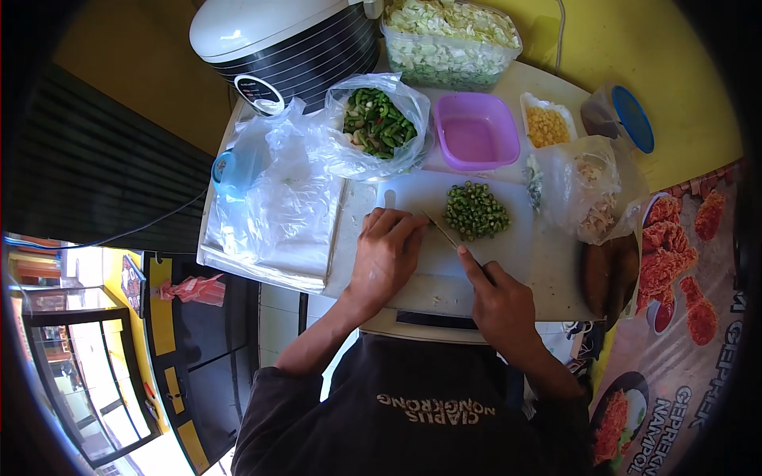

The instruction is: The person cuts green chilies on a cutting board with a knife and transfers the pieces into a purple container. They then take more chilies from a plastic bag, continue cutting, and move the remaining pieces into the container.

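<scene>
My right hand (504, 305) grips a knife (444, 231), its index finger stretched along the back of the blade. The blade points up and left over a white cutting board (508, 258). Left of the blade, my left hand (387, 252) is closed, fingertips pressed together on the board near the knife's tip. Whatever those fingers hold is hidden. A heap of chopped green vegetable pieces (476, 211) lies on the board just beyond the knife. Behind the board, a clear plastic bag (337, 151) stands open with green chillies (379, 123) and pale pieces inside.
A purple tub (478, 152) stands behind the board, beside a box of shredded cabbage (456, 47) and a rice cooker (294, 55). Plastic wrapping (290, 206) covers the left side. At right are a yellow-filled tray (549, 125), a blue-lidded container (632, 119) and another bag (591, 190).
</scene>
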Demonstrator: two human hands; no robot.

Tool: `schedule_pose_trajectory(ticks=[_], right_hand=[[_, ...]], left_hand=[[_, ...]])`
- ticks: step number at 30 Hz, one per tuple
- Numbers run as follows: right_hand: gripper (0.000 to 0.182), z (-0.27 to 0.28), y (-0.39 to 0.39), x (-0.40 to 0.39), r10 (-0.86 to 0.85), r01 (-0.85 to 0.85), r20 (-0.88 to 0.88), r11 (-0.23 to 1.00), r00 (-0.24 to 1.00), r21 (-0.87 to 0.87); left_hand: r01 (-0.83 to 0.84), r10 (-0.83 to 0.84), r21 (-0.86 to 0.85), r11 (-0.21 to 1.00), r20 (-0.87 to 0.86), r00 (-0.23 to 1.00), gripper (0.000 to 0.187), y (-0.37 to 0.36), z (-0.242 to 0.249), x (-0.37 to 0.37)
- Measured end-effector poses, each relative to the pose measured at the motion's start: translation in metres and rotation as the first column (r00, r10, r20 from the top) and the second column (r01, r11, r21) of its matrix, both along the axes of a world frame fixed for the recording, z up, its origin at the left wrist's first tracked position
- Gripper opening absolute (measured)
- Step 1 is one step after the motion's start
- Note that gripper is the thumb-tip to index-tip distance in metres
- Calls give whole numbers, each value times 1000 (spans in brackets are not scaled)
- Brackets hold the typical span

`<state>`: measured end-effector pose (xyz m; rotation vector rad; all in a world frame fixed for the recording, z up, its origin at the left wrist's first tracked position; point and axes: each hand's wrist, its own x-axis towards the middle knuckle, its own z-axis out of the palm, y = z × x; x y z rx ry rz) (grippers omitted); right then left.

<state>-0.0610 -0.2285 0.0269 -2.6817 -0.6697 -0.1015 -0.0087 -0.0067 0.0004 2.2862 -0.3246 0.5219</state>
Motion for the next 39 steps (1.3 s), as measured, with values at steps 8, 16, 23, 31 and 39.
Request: schedule_pose_trajectory(ticks=[8, 16, 23, 31, 39], right_hand=[[81, -1, 8, 5, -10, 10, -23, 1000, 1000, 2], [75, 2, -4, -6, -25, 28, -92, 999, 995, 29], [67, -2, -9, -4, -84, 98, -105, 985, 991, 139], [72, -2, -7, -13, -51, 57, -41, 986, 998, 159], [74, 6, -11, -18, -36, 41, -70, 996, 997, 74]], left_hand=[[17, -17, 21, 1000, -16, 1000, 13, 2, 4, 2], [-5, 4, -21, 1000, -6, 1000, 13, 1, 0, 0], [4, -4, -23, 1000, 15, 1000, 15, 3, -1, -1], [8, -8, -22, 1000, -4, 1000, 15, 2, -2, -2], [22, -22, -30, 999, 1, 1000, 14, 1, -3, -2]])
